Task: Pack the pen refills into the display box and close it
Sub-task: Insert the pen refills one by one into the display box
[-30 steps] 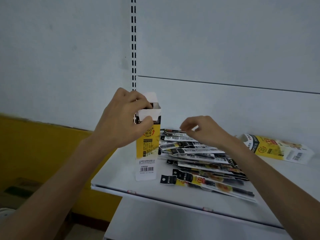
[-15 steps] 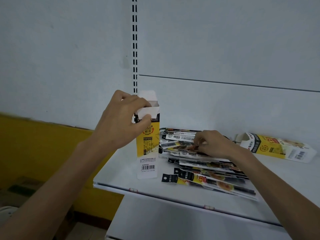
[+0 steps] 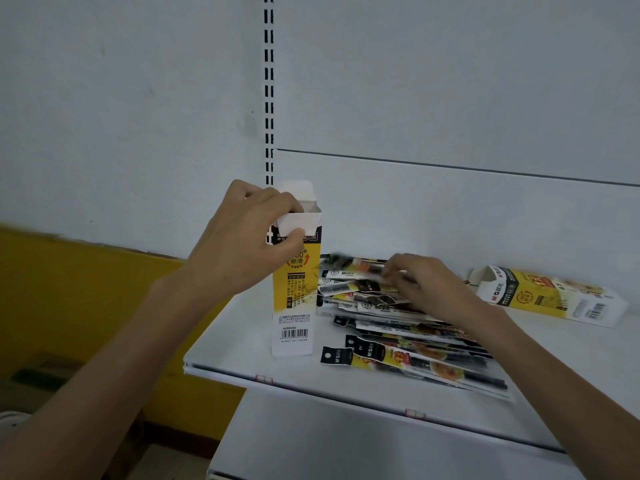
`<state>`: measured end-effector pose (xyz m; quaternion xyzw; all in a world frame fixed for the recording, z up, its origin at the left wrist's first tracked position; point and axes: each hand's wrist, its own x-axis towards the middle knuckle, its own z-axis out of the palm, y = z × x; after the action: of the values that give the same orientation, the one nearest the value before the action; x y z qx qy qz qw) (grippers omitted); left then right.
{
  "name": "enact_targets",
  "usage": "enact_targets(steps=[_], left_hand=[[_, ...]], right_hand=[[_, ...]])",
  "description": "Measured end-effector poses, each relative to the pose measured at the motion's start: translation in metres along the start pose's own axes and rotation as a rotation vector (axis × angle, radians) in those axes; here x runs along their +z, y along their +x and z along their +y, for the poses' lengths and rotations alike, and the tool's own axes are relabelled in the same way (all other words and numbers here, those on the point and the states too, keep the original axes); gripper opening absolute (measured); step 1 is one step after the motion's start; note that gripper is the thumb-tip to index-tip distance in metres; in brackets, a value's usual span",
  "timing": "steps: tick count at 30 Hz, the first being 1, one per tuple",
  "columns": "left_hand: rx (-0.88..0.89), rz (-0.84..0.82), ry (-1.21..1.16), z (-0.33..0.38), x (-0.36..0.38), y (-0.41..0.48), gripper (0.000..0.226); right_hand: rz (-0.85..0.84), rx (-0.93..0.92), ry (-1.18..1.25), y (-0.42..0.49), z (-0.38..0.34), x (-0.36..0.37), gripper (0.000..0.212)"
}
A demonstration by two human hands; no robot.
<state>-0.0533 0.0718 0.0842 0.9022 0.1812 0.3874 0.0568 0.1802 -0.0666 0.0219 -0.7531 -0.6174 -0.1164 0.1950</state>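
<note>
Upright display box [image 3: 296, 296] is gripped at its open top by the left hand [image 3: 242, 244], front flap thumbed down. Pen refill packets [image 3: 398, 327] are piled at its 3 o'clock. Right hand [image 3: 422, 285] is curled on them, but an actual pinch can't be told. Probably best lifted singly and fed in end-first.

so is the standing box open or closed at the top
Open. The upright display box has its white top flaps raised, not tucked in, and the left hand pinches the front one. Contents cannot be told.

Left hand [image 3: 242, 244] grips upright display box [image 3: 296, 299]; right hand [image 3: 426, 285] pinches pen refills [image 3: 398, 341].
</note>
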Motion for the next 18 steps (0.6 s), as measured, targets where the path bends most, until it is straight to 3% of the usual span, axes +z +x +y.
enact_targets(steps=[4, 10, 16, 18], left_hand=[[0.002, -0.037, -0.001, 0.001, -0.003, 0.0, 0.025], [-0.003, -0.093, 0.043, 0.004, -0.007, -0.003, 0.033], [0.024, -0.108, 0.022, 0.0, -0.008, -0.002, 0.029], [0.023, -0.103, 0.005, -0.001, -0.008, -0.003, 0.03]], right_hand=[[0.225, 0.057, 0.284, 0.008, -0.013, -0.015, 0.012], [0.259, 0.21, 0.911, 0.033, -0.042, -0.051, 0.036], [0.295, 0.133, 1.186, 0.062, -0.079, -0.092, 0.011], [0.3, 0.062, 1.258, 0.069, -0.091, -0.102, 0.014]])
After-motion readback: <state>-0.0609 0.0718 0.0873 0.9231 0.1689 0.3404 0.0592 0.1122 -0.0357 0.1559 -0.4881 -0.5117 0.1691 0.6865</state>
